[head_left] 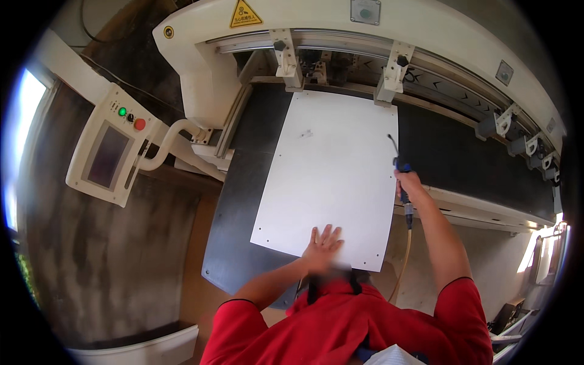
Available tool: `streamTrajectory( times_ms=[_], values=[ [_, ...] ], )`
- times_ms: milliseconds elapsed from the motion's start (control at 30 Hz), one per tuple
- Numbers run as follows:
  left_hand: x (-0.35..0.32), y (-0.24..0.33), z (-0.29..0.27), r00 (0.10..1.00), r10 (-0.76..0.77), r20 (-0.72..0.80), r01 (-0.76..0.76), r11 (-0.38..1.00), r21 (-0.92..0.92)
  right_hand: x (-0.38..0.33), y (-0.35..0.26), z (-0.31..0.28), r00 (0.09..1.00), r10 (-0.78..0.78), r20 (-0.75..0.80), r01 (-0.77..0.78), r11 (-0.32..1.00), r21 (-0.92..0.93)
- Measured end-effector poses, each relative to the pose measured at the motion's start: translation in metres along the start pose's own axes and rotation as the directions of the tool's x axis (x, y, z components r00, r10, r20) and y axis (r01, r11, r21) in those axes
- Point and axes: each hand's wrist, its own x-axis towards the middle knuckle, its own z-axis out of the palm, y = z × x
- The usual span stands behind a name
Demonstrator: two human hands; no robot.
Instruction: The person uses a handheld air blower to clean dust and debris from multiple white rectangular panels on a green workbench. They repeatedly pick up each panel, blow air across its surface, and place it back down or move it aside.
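Observation:
A large white sheet (331, 176) with small holes near its edges lies on the dark table (237, 201) of a machine. My left hand (324, 248) rests flat on the sheet's near edge, fingers spread. In my right hand (407, 184) is a blue and black air blow gun (402, 167), gripped over the sheet's right edge. Its thin bent nozzle (393, 143) points away from me toward the far right corner. A yellowish hose (407, 249) runs down from the gun's handle. Toward the sheet's far left, a small grey mark (306, 133) shows.
Across the far side spans a cream machine beam (426, 30); two clamps (287, 61) stand at the sheet's far edge. More clamps (511, 125) sit at the right. On the left, a control panel (109, 152) with screen and buttons hangs from an arm, beside a curved pipe (167, 143).

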Motion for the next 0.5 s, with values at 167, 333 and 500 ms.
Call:
streamTrajectory(
  times_ms=[167,333,500],
  values=[
    [0.024,0.005,0.006,0.995,-0.09,-0.037,0.094,0.989,0.113,-0.005,-0.048,0.055,0.967,-0.012,0.254,0.072,0.971,-0.229],
    [0.041,-0.011,0.002,0.995,-0.096,-0.037,0.1,0.988,0.116,-0.005,0.011,0.008,0.992,-0.007,0.128,0.014,0.999,-0.051],
    [0.053,-0.02,-0.009,0.996,-0.085,-0.039,0.088,0.993,0.077,-0.023,0.058,-0.008,0.995,0.008,0.1,-0.02,0.992,0.123]
  ],
)
